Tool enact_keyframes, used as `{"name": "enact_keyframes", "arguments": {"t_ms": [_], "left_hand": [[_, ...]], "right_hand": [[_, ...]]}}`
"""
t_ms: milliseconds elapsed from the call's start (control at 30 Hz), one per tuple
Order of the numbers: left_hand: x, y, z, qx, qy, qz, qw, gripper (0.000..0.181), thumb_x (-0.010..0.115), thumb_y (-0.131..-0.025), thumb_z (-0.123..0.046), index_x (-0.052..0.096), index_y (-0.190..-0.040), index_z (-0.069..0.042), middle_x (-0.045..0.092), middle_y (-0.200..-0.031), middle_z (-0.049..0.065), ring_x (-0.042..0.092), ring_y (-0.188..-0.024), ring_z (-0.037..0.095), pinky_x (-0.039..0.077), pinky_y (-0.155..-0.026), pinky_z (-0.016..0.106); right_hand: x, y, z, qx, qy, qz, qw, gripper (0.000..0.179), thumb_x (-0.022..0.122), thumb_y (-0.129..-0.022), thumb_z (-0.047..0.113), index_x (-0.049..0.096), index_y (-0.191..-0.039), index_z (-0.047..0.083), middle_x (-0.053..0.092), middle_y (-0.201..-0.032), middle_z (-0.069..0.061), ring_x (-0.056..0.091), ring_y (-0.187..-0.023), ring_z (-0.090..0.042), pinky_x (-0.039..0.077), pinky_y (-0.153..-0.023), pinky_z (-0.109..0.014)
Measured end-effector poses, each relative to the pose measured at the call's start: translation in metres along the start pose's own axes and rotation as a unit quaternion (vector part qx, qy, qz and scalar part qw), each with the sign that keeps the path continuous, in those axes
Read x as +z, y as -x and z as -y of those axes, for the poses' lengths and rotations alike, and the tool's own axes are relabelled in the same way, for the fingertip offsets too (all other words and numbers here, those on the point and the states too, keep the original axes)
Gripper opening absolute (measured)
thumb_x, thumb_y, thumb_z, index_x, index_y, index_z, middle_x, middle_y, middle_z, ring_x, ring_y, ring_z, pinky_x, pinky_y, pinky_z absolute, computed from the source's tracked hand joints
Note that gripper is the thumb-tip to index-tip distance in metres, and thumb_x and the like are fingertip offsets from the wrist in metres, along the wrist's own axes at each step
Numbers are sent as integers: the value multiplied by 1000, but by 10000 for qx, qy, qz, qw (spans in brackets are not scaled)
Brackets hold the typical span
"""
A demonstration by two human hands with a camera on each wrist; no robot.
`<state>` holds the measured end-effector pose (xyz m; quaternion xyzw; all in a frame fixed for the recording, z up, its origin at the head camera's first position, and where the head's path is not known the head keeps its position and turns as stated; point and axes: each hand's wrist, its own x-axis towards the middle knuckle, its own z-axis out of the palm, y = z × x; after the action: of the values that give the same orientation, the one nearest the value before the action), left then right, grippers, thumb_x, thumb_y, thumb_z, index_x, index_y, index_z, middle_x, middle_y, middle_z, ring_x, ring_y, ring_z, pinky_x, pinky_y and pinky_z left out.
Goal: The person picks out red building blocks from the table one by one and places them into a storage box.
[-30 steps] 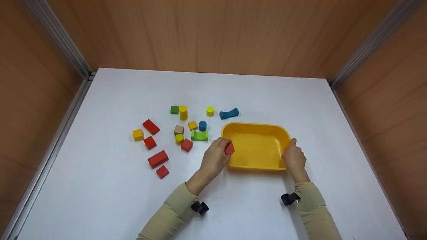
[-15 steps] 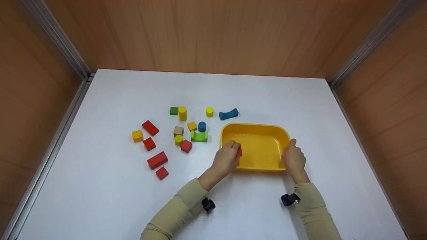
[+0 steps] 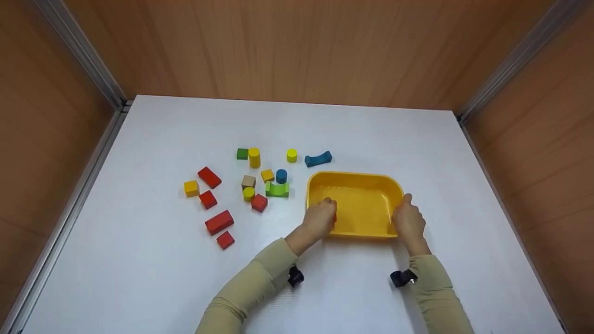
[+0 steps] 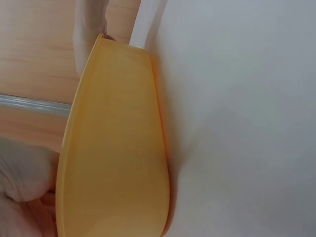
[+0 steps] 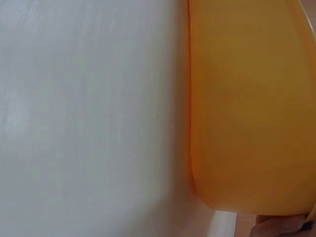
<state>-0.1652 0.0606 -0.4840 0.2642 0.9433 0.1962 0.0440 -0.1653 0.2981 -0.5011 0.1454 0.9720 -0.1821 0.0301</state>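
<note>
A yellow plastic tub (image 3: 362, 204) sits on the white table. My left hand (image 3: 320, 218) is over its near left corner, fingers curled around a red block (image 3: 335, 217) that is almost wholly hidden; only a sliver shows. My right hand (image 3: 409, 222) grips the tub's right end, thumb up along the rim. In the left wrist view the tub's outer wall (image 4: 113, 138) fills the middle, with part of my left hand (image 4: 22, 190) beyond the rim. The right wrist view shows the tub wall (image 5: 252, 108) with fingertips at its lower corner.
Left of the tub lie several blocks: red ones such as a long red block (image 3: 219, 222), a green arch (image 3: 277, 189), a blue cylinder (image 3: 281, 176) and a yellow cylinder (image 3: 254, 158). Behind the tub lies a blue arch (image 3: 318, 159). Wooden walls enclose the table (image 3: 153, 278).
My left hand has moved right with the red block, from the tub's left rim to over its inside, and dipped lower. The right hand has kept its grip; the loose blocks stayed put.
</note>
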Motion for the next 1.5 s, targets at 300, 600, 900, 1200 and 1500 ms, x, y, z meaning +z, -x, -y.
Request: {"name": "enact_keyframes", "arguments": {"t_ms": [300,600,900,1200,1500], "left_hand": [[2,-7,4,-170,57,390,9991,7,62,-81,-7,62,-87,-4,55,-76,5,53,-66,15,47,-60,23],[2,-9,5,-242,-31,562,9981,13,62,-81,-8,59,-93,-4,54,-78,6,52,-67,15,47,-62,24],[0,-9,4,-302,21,612,9977,14,62,-82,-9,59,-94,-4,53,-78,6,50,-66,15,46,-61,24],[-2,-3,3,-251,9,190,9995,21,63,-81,-13,58,-99,-3,55,-83,7,56,-71,16,49,-62,26],[-8,3,5,-479,689,-252,9962,30,60,-85,-16,54,-112,-5,56,-96,7,51,-76,14,48,-73,22]], "right_hand": [[3,1,-2,-261,25,-218,9994,27,37,-90,8,32,-111,-7,50,-59,-13,47,-44,-21,35,-35,-29],[1,0,1,-2,52,12,10000,32,36,-90,10,30,-116,-7,53,-66,-18,50,-51,-26,37,-40,-34],[0,-1,1,31,2,80,10000,32,35,-89,10,29,-117,-7,53,-67,-17,49,-51,-25,37,-40,-33],[2,1,0,-115,79,14,9999,26,35,-90,9,30,-110,-6,49,-59,-13,45,-44,-21,34,-36,-28],[1,0,-1,-14,40,52,10000,29,35,-89,8,30,-113,-7,50,-62,-14,46,-46,-21,35,-37,-29]]}}
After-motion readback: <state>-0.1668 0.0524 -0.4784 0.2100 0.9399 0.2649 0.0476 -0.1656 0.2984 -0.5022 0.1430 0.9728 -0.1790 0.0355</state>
